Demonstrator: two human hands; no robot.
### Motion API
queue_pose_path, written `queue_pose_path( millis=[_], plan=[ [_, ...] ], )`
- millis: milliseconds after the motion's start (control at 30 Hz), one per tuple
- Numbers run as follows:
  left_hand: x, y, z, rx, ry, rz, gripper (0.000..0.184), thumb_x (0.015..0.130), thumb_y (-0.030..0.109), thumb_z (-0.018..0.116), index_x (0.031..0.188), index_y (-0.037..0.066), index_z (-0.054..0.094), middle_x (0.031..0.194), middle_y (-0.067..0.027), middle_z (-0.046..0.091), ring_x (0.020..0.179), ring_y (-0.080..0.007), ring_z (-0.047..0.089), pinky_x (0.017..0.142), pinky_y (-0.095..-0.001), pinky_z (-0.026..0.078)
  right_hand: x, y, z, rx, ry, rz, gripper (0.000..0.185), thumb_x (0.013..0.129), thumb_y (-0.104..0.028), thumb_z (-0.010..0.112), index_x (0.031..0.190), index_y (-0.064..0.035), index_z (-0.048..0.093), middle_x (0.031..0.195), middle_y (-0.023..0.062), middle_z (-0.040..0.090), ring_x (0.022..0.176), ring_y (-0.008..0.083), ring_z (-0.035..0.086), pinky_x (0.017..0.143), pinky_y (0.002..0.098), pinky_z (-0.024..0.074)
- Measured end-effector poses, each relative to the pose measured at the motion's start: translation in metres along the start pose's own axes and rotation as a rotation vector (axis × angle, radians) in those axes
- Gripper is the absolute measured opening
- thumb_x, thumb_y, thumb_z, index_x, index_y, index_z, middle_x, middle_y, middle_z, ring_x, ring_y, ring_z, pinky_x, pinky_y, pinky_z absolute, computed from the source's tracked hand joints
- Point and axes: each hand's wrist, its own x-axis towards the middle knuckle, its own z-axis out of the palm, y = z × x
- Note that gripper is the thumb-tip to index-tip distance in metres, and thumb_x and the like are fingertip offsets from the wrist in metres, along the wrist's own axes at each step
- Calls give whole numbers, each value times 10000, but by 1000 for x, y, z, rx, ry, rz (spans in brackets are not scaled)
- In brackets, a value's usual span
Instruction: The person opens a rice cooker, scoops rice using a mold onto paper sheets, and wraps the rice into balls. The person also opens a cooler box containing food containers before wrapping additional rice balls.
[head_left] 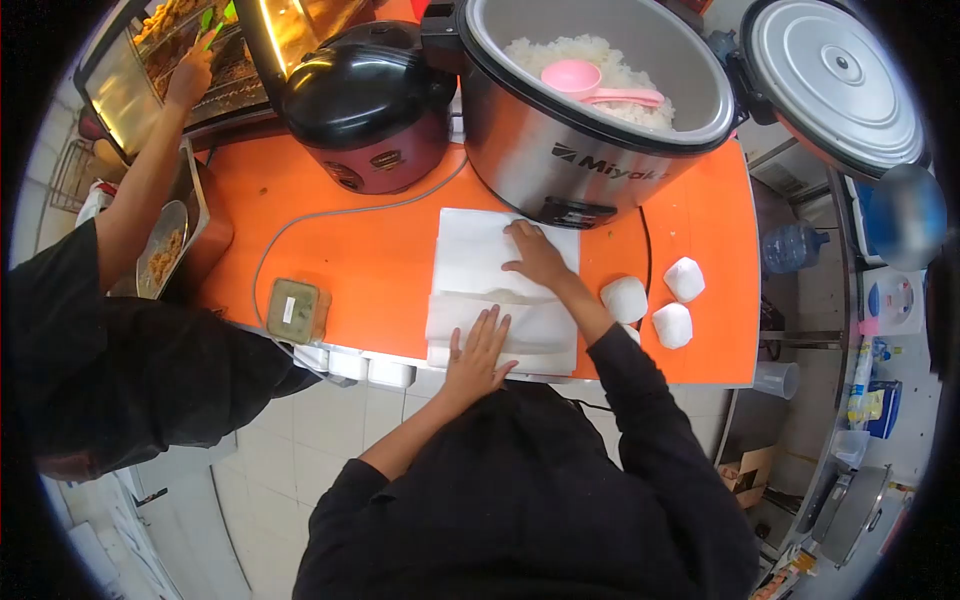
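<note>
A stack of white paper sheets [468, 240] lies on the orange table in front of me. My left hand [480, 355] rests flat on the lower part of the stack, fingers spread. Higher up, near the right edge, my right hand [537, 255] touches the paper with its fingers apart. A crease runs across the sheets between the two hands. Just right of the paper sit several white wrapped bundles [672, 325]. Behind the stack stands a large steel rice cooker [560, 150], its lid [835, 70] raised, with cooked rice [535, 55] and a pink scoop [575, 78] inside.
A smaller dark rice cooker [370, 120] stands at the back left, its grey cord [300, 222] curving over the orange table [350, 260]. A square green-tinged container [297, 310] is near the front edge. At left, a co-worker's hand [190, 75] holds green-handled tongs at a lit food case.
</note>
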Motion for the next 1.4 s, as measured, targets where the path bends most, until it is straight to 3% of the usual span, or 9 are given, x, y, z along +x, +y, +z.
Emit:
queue_pose_path(
  millis=[233, 433, 667, 833, 933, 1033, 1167, 1233, 1400],
  plan=[
    [4, 20, 5, -90, -22, -114, 846, 774, 559, 496, 1376, 31, 223, 1422, -223, 183, 1318, -293, 201, 990, -455, 132, 45, 0, -4, -124, -583, 49, 445, 507, -263, 776, 797, -30, 531, 855, 135, 589, 832, 327, 559, 685, 394, 446],
    [8, 28, 4, -47, -39, -147, 885, 762, 601, 481, 1380, 28, 213, 1422, -235, 170, 1323, -324, 178, 982, -490, 139, 23, -17, -31, 121, -619, -38, 355, 573, -267, 726, 727, -2, 546, 763, 183, 573, 743, 319, 547, 642, 392, 413],
    [10, 26, 17, -71, -16, -141, 904, 739, 620, 500, 1371, 28, 239, 1418, -240, 178, 1323, -342, 166, 982, -496, 132, -46, -56, -33, -46, -362, -75, 173, 734, -155, 578, 835, -14, 592, 844, 139, 605, 707, 328, 592, 632, 434, 448],
    [1, 3, 33, -292, -49, -25, 594, 754, 232, 554, 1261, -28, 383, 1349, -265, 300, 1301, -384, 216, 986, -483, 199, -106, -103, 7, 44, 192, -29, 284, 755, -64, 513, 1012, 54, 539, 1102, 188, 571, 1011, 301, 569, 843, 370, 464],
    [-13, -30, 36, -855, 119, -29, 622, 679, 44, 511, 1271, -42, 343, 1324, -264, 328, 1273, -389, 263, 991, -476, 252, -122, -117, 18, -24, 167, 40, 356, 742, -82, 508, 1078, 35, 510, 1237, 206, 477, 1196, 283, 437, 930, 398, 408],
    [-10, -58, 18, -797, 417, -236, 668, 654, -43, 513, 1282, -29, 286, 1347, -204, 328, 1236, -317, 327, 1048, -412, 228, -131, -119, 27, -175, 115, -16, 340, 754, -55, 478, 1081, 34, 502, 1295, 189, 424, 1233, 275, 393, 951, 411, 388],
    [59, -81, -25, -644, 304, -191, 484, 663, -61, 535, 1141, 1, 493, 1213, -160, 498, 1136, -271, 460, 962, -365, 353, -134, -119, 28, -155, 118, 13, 378, 767, -43, 457, 1138, 28, 478, 1314, 159, 416, 1241, 265, 387, 971, 397, 371],
    [69, -121, -16, -847, -249, -84, 266, 678, -58, 557, 925, 19, 621, 980, -105, 625, 950, -238, 583, 834, -325, 449, -136, -121, 29, -132, 148, 26, 409, 765, -38, 456, 1169, 24, 464, 1313, 161, 417, 1238, 268, 390, 970, 397, 372],
    [49, -150, -13, -922, -186, -263, 223, 708, -67, 523, 879, 18, 639, 887, -83, 651, 870, -238, 609, 766, -306, 468, -136, -123, 31, -119, 154, 42, 475, 767, -43, 474, 1237, 10, 430, 1306, 170, 421, 1224, 275, 405, 975, 397, 367]
  ],
)
